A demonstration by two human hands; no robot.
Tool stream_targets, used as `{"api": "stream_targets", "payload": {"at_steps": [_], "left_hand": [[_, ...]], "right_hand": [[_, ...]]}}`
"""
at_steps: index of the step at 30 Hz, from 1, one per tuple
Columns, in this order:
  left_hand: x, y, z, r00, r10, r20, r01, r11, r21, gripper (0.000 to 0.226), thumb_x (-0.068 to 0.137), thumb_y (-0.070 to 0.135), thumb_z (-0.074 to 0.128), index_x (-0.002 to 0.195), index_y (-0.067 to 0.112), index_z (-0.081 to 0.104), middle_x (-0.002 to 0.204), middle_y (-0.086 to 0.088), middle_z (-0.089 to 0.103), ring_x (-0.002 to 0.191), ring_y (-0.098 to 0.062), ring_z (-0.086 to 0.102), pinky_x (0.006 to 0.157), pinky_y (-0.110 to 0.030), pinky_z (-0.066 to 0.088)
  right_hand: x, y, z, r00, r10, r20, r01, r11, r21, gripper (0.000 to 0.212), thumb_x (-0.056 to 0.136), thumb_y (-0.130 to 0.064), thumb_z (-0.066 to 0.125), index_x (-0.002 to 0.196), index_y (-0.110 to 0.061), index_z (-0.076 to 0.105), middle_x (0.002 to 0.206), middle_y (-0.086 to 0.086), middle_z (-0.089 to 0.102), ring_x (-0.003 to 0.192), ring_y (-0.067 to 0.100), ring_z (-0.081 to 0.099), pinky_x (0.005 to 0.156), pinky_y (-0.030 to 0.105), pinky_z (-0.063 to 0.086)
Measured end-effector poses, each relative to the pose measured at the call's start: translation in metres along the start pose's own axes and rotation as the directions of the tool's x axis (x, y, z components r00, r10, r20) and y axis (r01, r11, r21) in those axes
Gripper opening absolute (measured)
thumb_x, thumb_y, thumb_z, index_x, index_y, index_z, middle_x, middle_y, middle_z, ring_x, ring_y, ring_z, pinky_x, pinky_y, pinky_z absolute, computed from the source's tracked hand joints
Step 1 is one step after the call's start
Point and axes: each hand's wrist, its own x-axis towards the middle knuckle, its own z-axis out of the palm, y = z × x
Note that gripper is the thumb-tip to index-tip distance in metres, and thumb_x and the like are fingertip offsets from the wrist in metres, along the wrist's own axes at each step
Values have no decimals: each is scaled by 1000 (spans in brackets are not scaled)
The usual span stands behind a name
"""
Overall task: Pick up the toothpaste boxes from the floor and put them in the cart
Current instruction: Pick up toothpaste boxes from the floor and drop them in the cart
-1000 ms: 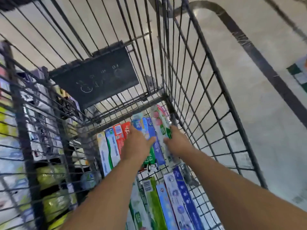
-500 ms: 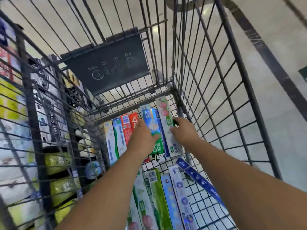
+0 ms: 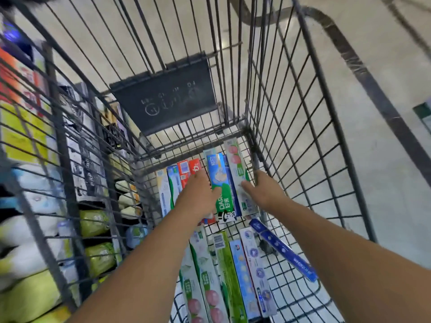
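Inside the wire cart point(image 3: 291, 127), a far row of toothpaste boxes lies on the floor grid. My left hand point(image 3: 200, 194) rests flat on the red boxes point(image 3: 190, 169), thumb against a blue-and-green box point(image 3: 219, 180). My right hand point(image 3: 265, 192) holds the right edge of a white box with peaches point(image 3: 235, 164), thumb on top and fingers beside the cart's corner post. A nearer row of several boxes point(image 3: 233, 276) lies below my forearms. One dark blue box point(image 3: 282, 249) leans askew towards the right wall.
A dark plastic plate point(image 3: 163, 101) hangs on the cart's far wall. Store shelves with packaged goods point(image 3: 28, 136) stand close on the left. Pale tiled floor point(image 3: 384, 183) with a dark stripe lies to the right.
The dark blue box slid out of the near row and now leans towards the right wall. Both hands stay on the far row, drawn slightly apart.
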Motion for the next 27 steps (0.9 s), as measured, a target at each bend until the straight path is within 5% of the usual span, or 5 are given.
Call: {"api": "stream_targets", "payload": {"at_steps": [6,9,14,23,27], "left_hand": [[-91,24,-110,986,27,167,-75,954,291,71,97,52,48,147,5,30,148,-16,38,132,-29,42,104,-37,38],[-148,37,-168,993,53,108,-89,930,357,77,94,58,48,148,6,29,148,-15,38,128,-28,45,102,-35,40],[-250,57,-236,994,105,43,-113,908,403,90,87,70,43,152,11,24,153,-12,31,134,-29,39,110,-36,35],[-406,36,-263,952,298,-72,-219,826,520,96,87,75,35,157,17,5,163,-8,11,148,-26,19,118,-41,23],[-461,10,-254,947,316,-52,-211,739,640,98,86,78,28,157,17,-2,164,-9,2,150,-25,5,120,-49,14]], "right_hand": [[-86,-61,-61,997,-82,5,82,991,-102,33,94,-41,60,117,-17,54,112,5,63,91,15,62,83,36,54],[-143,-99,-96,982,-189,-4,185,968,-170,60,91,-47,62,139,-16,45,134,8,57,115,23,59,102,42,48],[-251,-150,-143,946,-319,-62,297,926,-231,68,90,-52,61,144,-17,40,144,9,49,126,26,52,107,44,43],[-428,-172,-141,790,-591,-162,422,717,-554,99,83,-66,59,158,-21,11,165,4,7,150,24,16,121,38,18],[-482,-160,-120,794,-597,-112,401,654,-641,102,82,-74,49,158,-20,5,165,6,-1,151,25,6,122,43,13]]}}
